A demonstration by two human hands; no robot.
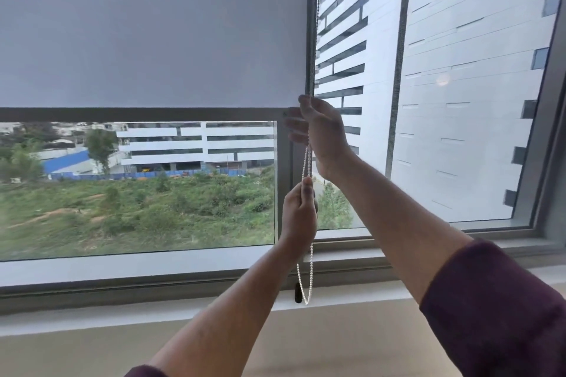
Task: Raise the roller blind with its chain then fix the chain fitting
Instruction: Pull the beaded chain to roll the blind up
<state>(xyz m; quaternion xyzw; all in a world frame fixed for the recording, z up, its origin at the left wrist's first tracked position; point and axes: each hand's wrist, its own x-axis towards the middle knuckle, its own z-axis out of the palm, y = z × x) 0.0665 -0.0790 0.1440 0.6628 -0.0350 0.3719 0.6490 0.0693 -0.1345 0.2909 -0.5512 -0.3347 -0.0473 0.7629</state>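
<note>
The window [459, 131] fills the view, and the roller blind [147, 27] covers most of its left pane, its bottom bar level with the frame's crossbar, so a good deal of raising looks left to do. The fabric should be light and limp; only the chain [308, 162] moves it. That beaded loop hangs at the blind's right edge down to a small dark fitting [298, 292] just above the sill [153, 312], which seems to hang loose, though it is too small to be sure. The beads are thin and slippery yet give a sure hold when pinched across one strand. The right hand [321, 135] is curled round the chain higher up, beside the blind's corner. The left hand [300, 211] pinches it lower, fingers closed upward on the strands.
</note>
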